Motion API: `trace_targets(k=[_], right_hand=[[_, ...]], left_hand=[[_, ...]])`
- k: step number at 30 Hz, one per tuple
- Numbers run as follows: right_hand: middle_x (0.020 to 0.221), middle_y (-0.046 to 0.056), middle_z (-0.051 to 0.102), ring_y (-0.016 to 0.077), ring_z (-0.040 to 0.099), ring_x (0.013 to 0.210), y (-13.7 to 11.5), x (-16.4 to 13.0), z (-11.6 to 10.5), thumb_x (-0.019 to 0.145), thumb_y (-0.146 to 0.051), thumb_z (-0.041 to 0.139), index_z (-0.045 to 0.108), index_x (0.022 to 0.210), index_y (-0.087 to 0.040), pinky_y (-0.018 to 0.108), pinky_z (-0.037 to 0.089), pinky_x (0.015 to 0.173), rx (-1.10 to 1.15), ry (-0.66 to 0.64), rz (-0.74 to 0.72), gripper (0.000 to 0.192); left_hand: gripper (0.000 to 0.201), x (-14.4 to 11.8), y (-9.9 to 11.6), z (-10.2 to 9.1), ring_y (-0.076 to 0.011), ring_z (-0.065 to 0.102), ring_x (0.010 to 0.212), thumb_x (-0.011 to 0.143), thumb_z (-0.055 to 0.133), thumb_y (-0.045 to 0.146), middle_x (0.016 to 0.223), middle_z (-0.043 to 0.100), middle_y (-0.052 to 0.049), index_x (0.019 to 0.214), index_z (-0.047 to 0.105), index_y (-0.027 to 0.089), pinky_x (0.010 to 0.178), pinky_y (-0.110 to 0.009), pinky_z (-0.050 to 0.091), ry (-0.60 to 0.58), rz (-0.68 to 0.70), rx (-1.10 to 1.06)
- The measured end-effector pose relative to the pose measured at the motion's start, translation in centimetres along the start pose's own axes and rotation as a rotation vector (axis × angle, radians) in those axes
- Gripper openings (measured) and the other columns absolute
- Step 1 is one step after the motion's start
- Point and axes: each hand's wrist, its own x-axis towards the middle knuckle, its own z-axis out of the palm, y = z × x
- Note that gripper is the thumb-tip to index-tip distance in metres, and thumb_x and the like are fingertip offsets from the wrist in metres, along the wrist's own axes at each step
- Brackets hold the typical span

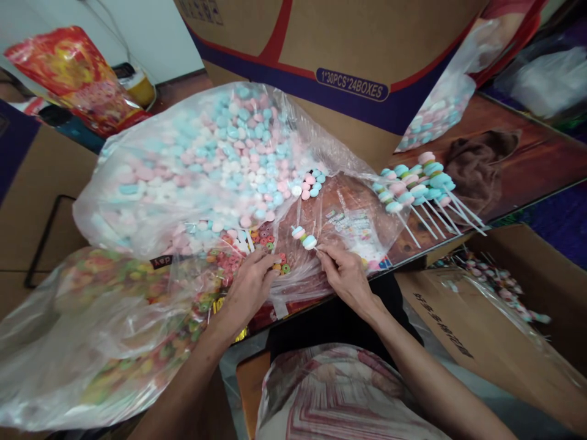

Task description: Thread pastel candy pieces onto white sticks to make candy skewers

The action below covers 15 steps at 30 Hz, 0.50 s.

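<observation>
Left hand (pixel 250 287) lies palm-down with fingers loosely curled over the small coloured ring candies (pixel 270 244) by the mouth of the big clear bag of pastel candy discs (pixel 206 159); whether it grips any I can't tell. Right hand (pixel 343 275) pinches a candy skewer (pixel 304 238) carrying a few discs, held just over the worktop (pixel 527 165). Finished skewers (pixel 422 183) lie piled further right.

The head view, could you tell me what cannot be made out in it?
- Left hand fingertips: buried among ring candies, so any grip is hidden.
- Stick in right hand: mostly covered by fingers.
- Printed wrapper: too small, blurred under plastic.
- Open box contents: blurred, partly cut off.
</observation>
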Motion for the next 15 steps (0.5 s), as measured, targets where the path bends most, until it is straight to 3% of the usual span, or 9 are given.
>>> trace_targets(k=[4,7,11,15], right_hand=[[0.079,0.004,0.074,0.0176,0.066,0.066,0.0,0.0,-0.1,0.097,-0.025,0.051,0.075,0.103,-0.019,0.027,0.047,0.067,0.001,0.006,-0.007,0.025],[0.071,0.003,0.07,0.0161,0.064,0.063,-0.2,0.0,-0.2,0.097,-0.025,0.052,0.075,0.101,-0.018,0.025,0.046,0.064,0.038,0.006,-0.027,0.024],[0.068,0.002,0.068,0.015,0.062,0.061,-0.8,0.0,-0.5,0.097,-0.024,0.053,0.075,0.1,-0.018,0.025,0.046,0.062,0.111,-0.019,-0.049,0.023],[0.068,0.002,0.068,0.0151,0.062,0.061,-1.6,-0.2,-0.8,0.098,-0.023,0.053,0.075,0.103,-0.016,0.026,0.047,0.064,0.158,-0.053,-0.084,0.024]], left_hand=[[0.019,0.2,-0.1,-0.1,-0.0212,0.061,0.09,0.09,0.052,0.02,0.094,0.066,-0.007,0.095,0.071,0.019,0.084,-0.033,0.049,0.063,-0.049,-0.035],[0.016,0.6,0.3,-0.3,-0.0173,0.063,0.082,0.089,0.058,0.028,0.092,0.07,-0.004,0.097,0.07,0.02,0.076,-0.029,0.049,0.096,-0.177,-0.305],[0.027,2.2,1.1,0.2,-0.0137,0.063,0.069,0.082,0.07,0.037,0.079,0.07,-0.001,0.102,0.069,0.019,0.065,-0.025,0.049,0.198,-0.294,-0.728],[0.032,3.8,0.8,1.3,-0.014,0.064,0.062,0.073,0.078,0.042,0.072,0.071,-0.001,0.093,0.073,0.017,0.059,-0.024,0.05,0.254,-0.356,-0.915]])
